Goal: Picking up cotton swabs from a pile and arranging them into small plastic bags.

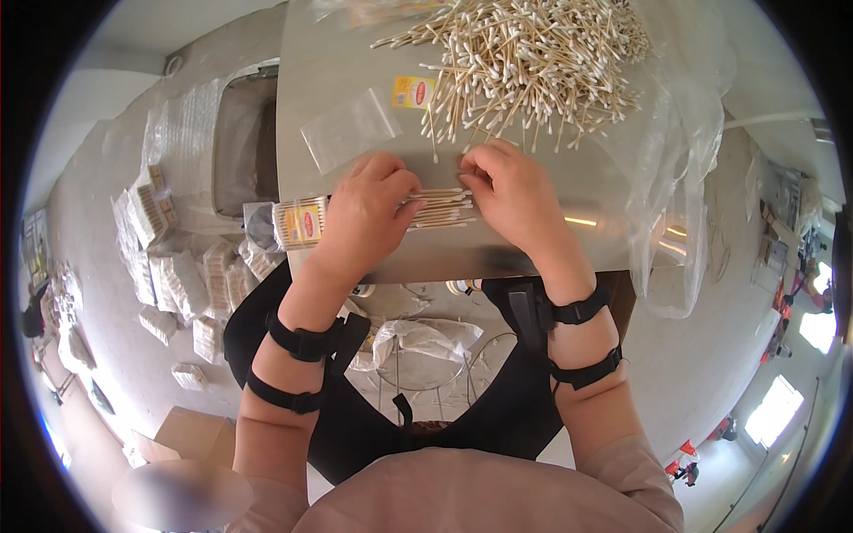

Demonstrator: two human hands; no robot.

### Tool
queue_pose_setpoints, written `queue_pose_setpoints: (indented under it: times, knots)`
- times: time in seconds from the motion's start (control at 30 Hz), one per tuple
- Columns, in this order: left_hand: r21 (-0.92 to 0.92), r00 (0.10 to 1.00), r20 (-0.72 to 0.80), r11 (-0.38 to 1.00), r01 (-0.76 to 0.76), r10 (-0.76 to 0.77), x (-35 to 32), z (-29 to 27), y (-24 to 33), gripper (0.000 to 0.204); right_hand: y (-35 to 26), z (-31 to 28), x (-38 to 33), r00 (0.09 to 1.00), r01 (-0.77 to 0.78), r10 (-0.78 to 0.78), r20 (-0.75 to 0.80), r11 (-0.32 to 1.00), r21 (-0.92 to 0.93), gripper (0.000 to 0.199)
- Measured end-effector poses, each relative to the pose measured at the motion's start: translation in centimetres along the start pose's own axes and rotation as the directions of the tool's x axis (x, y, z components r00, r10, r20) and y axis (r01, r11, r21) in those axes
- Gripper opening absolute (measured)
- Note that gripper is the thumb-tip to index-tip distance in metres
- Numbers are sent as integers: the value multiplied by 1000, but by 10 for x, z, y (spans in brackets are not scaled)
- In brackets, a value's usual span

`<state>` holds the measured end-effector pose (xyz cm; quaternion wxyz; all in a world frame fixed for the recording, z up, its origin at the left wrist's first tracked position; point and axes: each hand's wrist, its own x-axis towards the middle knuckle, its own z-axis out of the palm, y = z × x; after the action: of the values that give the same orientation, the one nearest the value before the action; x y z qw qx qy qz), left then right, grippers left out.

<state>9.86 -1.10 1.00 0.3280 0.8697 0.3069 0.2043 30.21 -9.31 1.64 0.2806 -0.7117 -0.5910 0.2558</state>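
A small bundle of cotton swabs (442, 209) with wooden sticks lies between my two hands on a grey metal table (577, 240). My left hand (364, 213) pinches the bundle's left end. My right hand (515, 191) presses its fingertips against the right end. A big loose heap of the same cotton swabs (533, 62) covers the far part of the table. A filled packet of swabs (300, 222) with a yellow and red label sits by my left wrist at the table's left edge.
An empty clear plastic bag (348, 129) and a small yellow label (413, 91) lie on the table. Clear plastic sheeting (684, 178) hangs off the right side. Several filled swab packets (187, 275) are piled on the floor to the left, beside a cardboard box (191, 435).
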Motion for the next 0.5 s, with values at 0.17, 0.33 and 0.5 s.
queue_pose_setpoints:
  times: [0.17, 0.33, 0.5]
  knots:
    - [24, 999, 40, 1000, 0, -1, -1, 4, -1, 13, -2, -1, 0, 996, 35, -29, 90, 997, -73, 3]
    - [63, 999, 44, 998, -17, 14, -1, 5, -1, 9, 3, -1, -1, 992, 45, -37, 118, 997, -66, 3]
    - [14, 996, 7, 996, 89, -89, 0, 6, -1, 8, 0, -1, -1, 987, 32, -19, 161, 996, -81, 4]
